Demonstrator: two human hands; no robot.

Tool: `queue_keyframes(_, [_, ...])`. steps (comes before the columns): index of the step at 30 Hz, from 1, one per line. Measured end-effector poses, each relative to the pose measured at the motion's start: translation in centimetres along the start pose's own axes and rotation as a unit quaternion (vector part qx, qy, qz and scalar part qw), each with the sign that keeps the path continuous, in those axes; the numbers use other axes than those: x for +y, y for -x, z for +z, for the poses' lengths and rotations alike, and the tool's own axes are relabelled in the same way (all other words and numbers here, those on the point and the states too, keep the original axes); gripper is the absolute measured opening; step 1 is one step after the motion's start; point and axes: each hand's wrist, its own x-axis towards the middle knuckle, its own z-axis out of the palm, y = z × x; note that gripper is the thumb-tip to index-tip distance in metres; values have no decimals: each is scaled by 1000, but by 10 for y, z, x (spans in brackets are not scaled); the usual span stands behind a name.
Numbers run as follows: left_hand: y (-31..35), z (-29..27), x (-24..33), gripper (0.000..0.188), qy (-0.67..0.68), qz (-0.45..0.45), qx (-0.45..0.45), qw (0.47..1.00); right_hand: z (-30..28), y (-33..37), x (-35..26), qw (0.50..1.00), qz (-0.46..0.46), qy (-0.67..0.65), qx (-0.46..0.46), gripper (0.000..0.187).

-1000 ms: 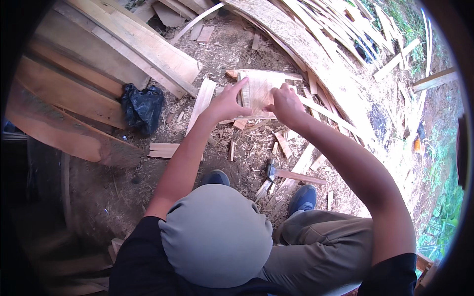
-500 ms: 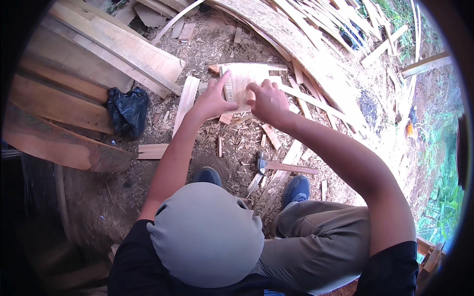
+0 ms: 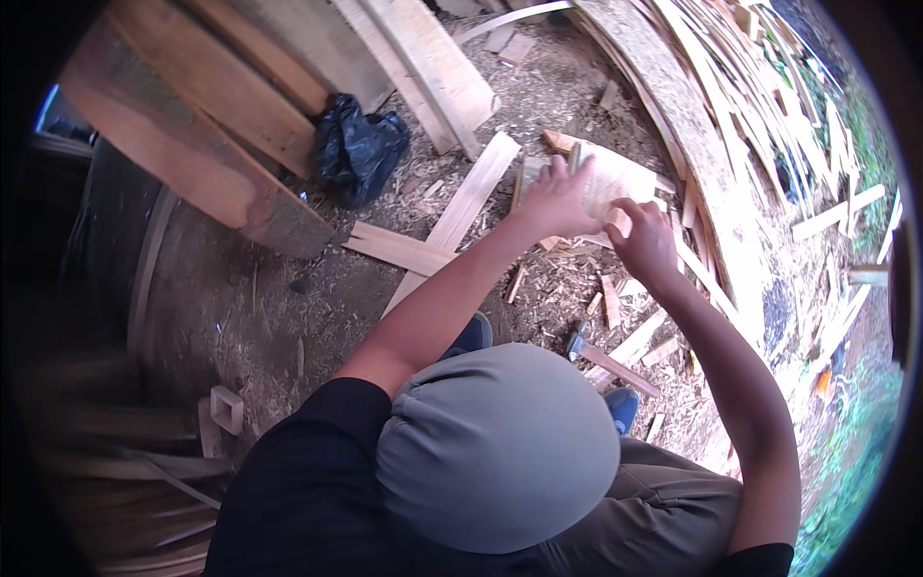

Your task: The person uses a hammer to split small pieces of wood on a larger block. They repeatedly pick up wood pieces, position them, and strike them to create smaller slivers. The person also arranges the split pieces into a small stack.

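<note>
A pale wooden board (image 3: 623, 176) lies on the shaving-strewn ground ahead of me, with a narrow wood strip (image 3: 576, 157) along its left side. My left hand (image 3: 560, 200) rests over the board's near left part, fingers and thumb spread apart. At the board's near right edge is my right hand (image 3: 646, 240), its fingers bent, with a gap between thumb and forefinger. I see nothing held in either hand. A hammer (image 3: 615, 366) with a wooden handle lies on the ground nearer to me, by my shoe (image 3: 624, 410).
Crossed planks (image 3: 452, 226) lie to the left of the hands. Beyond them are a black plastic bag (image 3: 361, 149) and large leaning boards (image 3: 192, 144). A long curved slab (image 3: 711, 144) and piled wood strips (image 3: 750, 87) stand at the right. A grey cap (image 3: 500, 447) hides the lower middle.
The view has turned, so the scene sits further right. My left hand has come lower over the board's left part, and my right hand stays at its near right edge.
</note>
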Motion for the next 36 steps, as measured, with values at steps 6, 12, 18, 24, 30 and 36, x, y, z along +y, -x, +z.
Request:
queue_keyframes(6, [10, 7, -1, 125, 61, -3, 46, 997, 0, -7, -2, 999, 7, 23, -32, 39])
queue_keyframes(12, [39, 42, -1, 97, 203, 7, 243, 949, -3, -4, 3, 1000, -10, -4, -14, 36])
queue_keyframes(18, [98, 72, -77, 25, 346, 70, 268, 897, 3, -4, 2, 999, -46, -14, -2, 38])
queue_keyframes(24, [166, 71, -179, 49, 94, -28, 191, 977, 2, -3, 10, 999, -43, -9, 5, 38])
queue_keyframes(30, [188, 86, -203, 58, -10, -75, 180, 981, 1, -4, 5, 999, -43, -3, -3, 37])
queue_keyframes(36, [182, 84, -208, 47, -29, -74, 174, 981, 3, -4, 10, 999, -44, -8, -3, 37])
